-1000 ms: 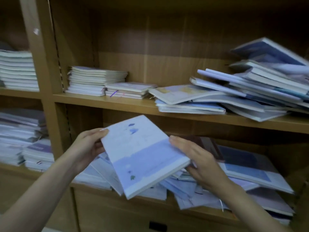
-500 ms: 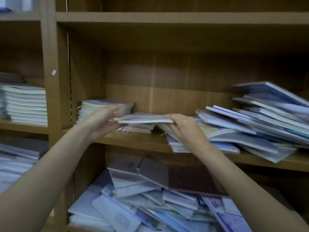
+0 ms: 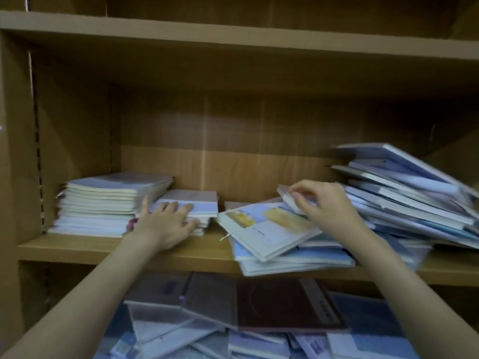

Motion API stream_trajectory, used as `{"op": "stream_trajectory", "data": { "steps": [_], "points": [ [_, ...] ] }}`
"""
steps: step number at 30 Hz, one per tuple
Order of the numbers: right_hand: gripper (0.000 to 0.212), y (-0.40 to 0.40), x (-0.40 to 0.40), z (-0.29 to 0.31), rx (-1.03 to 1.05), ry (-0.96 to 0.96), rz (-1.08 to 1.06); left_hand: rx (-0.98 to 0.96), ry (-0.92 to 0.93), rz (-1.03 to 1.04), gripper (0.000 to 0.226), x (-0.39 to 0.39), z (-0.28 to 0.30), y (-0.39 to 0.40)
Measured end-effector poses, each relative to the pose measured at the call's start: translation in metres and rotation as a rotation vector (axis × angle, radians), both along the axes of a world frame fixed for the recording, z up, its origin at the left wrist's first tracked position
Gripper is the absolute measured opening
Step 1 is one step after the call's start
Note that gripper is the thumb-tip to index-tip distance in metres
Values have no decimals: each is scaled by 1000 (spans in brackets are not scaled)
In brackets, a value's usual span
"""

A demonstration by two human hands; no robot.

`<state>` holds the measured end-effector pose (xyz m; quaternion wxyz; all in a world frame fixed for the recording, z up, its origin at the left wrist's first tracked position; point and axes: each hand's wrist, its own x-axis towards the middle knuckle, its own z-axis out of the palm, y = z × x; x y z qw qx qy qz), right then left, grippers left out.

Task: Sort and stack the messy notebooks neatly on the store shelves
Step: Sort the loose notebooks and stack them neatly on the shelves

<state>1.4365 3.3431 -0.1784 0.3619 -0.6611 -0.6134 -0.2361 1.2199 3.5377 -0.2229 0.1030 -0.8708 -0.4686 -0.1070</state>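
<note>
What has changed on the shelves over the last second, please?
The pale blue notebook went from both hands up onto the short stack; the left hand now rests on it. The right hand let go and pinches a thin notebook from the messy pile. The tall stack stayed.

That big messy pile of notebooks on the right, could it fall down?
It might. The messy pile leans steeply, and the right hand is pinching a small notebook at its foot, so pulling could start a slide. The yellow-picture notebook already juts past the shelf edge and could drop onto the heap below.
</note>
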Motion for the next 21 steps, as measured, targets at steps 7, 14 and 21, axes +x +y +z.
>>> {"op": "stream_trajectory", "data": {
  "steps": [7, 14, 21],
  "points": [
    [15, -41, 46, 14, 178, 20, -52, -70, 168, 103, 58, 27, 41, -20],
    [51, -44, 101, 73, 117, -64, -498, -23, -217, -447, 47, 121, 77, -100],
    [17, -42, 128, 78, 59, 34, -498, -371, -617, -599, 32, 152, 58, -108]
  ]
}}
